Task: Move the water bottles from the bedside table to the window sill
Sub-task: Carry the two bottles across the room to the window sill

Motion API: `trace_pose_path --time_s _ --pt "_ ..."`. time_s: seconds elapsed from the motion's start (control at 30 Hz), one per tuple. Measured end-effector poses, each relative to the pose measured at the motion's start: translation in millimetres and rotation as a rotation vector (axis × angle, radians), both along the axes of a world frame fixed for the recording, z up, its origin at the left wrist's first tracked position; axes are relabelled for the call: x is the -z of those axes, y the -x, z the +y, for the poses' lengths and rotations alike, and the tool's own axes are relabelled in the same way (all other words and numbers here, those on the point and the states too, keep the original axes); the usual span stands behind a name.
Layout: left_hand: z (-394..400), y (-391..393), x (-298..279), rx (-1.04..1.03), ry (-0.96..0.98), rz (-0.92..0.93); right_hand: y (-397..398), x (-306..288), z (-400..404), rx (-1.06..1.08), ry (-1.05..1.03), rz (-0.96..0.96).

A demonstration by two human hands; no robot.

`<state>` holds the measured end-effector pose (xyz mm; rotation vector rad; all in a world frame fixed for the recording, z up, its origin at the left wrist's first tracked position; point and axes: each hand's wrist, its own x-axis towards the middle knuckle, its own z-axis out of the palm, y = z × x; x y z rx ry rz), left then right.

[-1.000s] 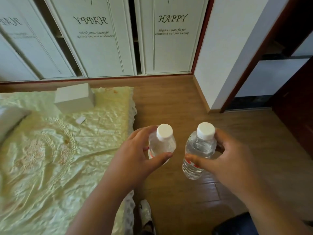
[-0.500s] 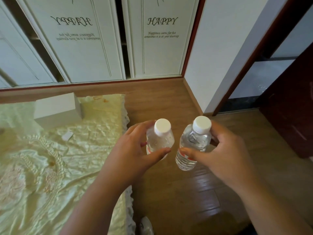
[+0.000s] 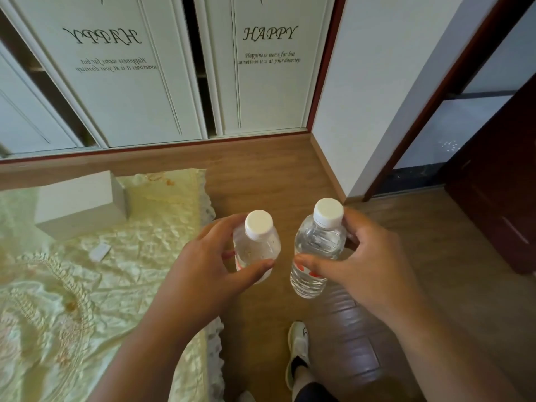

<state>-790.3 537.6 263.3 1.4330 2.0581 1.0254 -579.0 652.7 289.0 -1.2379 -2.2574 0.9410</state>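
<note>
I carry two clear plastic water bottles with white caps in front of me, above the wooden floor. My left hand [image 3: 208, 271] grips the left bottle [image 3: 258, 242] round its body, thumb across the front. My right hand [image 3: 362, 265] grips the right bottle [image 3: 316, 248], which tilts a little with its base showing below my thumb. Both bottles have a red-and-white label partly hidden under my fingers. Neither the bedside table nor the window sill is in view.
A bed with a pale green embroidered cover [image 3: 87, 285] lies to my left, with a white box [image 3: 78, 204] on it. White wardrobe doors [image 3: 269, 68] marked HAPPY stand ahead. A white wall corner [image 3: 377, 82], a dark doorway [image 3: 435, 140] and a dark red door [image 3: 507, 184] are on the right. My shoe [image 3: 298, 343] is on the floor below.
I have stepped forward along the bed toward the wardrobe, and the view has shifted left. Both hands keep the same hold on the bottles, which have drawn slightly closer together.
</note>
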Motion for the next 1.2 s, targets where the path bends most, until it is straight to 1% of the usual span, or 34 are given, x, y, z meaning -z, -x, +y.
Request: trace_pose_path --time_s 0.2,0.43,0.6,0.73,0.97,1.2 --pt "68 9 -21 -0.04 0.014 0.035 14 -7 77 -0.014 0.003 0.043" --pt "155 7 -45 -0.092 -0.002 0.076 24 -26 175 -0.032 -0.044 0.082" --pt "194 8 -45 -0.155 -0.006 0.055 35 -32 226 -0.077 -0.072 0.077" --pt "218 19 -40 -0.164 0.006 0.047 50 -30 255 -0.101 -0.059 0.069" --pt "266 69 -26 -0.143 0.029 0.014 95 -19 296 -0.095 -0.005 0.019" --pt "325 155 -26 -0.084 0.055 0.015 165 -21 333 -0.007 -0.004 -0.04"
